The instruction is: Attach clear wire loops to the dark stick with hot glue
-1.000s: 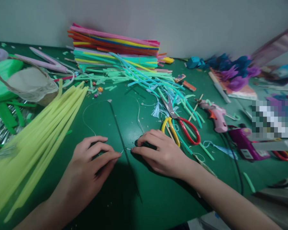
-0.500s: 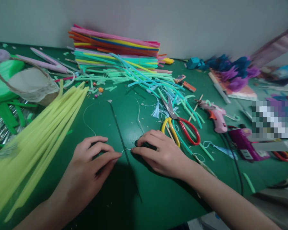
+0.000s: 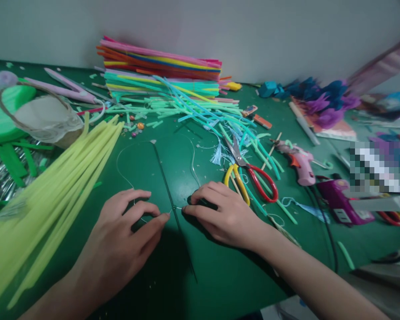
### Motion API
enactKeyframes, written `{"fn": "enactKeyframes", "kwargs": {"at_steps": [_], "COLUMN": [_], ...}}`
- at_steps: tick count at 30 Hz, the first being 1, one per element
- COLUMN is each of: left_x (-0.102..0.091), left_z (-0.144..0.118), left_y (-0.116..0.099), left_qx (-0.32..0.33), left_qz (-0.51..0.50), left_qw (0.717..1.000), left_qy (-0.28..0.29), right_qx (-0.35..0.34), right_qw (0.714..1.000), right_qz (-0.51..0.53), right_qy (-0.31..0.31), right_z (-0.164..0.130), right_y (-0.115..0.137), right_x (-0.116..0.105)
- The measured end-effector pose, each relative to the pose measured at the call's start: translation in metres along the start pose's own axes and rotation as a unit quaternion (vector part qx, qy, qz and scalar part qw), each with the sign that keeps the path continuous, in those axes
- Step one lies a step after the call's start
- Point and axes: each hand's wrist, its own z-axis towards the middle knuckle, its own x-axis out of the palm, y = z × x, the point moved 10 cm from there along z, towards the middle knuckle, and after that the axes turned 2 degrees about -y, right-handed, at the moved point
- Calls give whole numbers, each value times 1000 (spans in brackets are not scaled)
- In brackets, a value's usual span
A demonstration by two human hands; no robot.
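A thin dark rod (image 3: 165,178) lies lengthwise on the green table, its far end at a small pale lump. One thin pale thread (image 3: 193,162) loops out beyond both hands and meets the rod between them. My left hand (image 3: 128,233) is left of the rod, thumb and index fingertip pinching one side of the thread close to the crossing. On the other side, my right hand (image 3: 225,211) rests on the table, its fingertips closed on the thread's other side. Something dark shows beneath its curled fingers; I cannot make it out.
Yellow-green pipe cleaners (image 3: 63,191) lie at left beside a small basket (image 3: 46,118). Bundled coloured pipe cleaners (image 3: 160,62) stand at the back. Scissors (image 3: 242,164), a pink glue gun (image 3: 302,164) and a purple box (image 3: 343,202) are at right. Loose beads (image 3: 140,126) lie beyond my left hand.
My left fingers have shifted very slightly, and more of the thread shows below them. The right hand and the rod stay in place.
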Motion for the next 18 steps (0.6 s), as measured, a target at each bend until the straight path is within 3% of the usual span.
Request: {"fn": "enactKeyframes", "kwargs": {"at_steps": [18], "left_x": [-5], "left_z": [3], "left_y": [-7], "left_qx": [28], "left_qz": [12], "left_qw": [999], "left_qy": [-9], "right_qx": [-2], "right_qw": [1000], "right_qz": [-2], "right_qy": [-3], "right_z": [-1], "right_y": [2], "right_x": [-2]}}
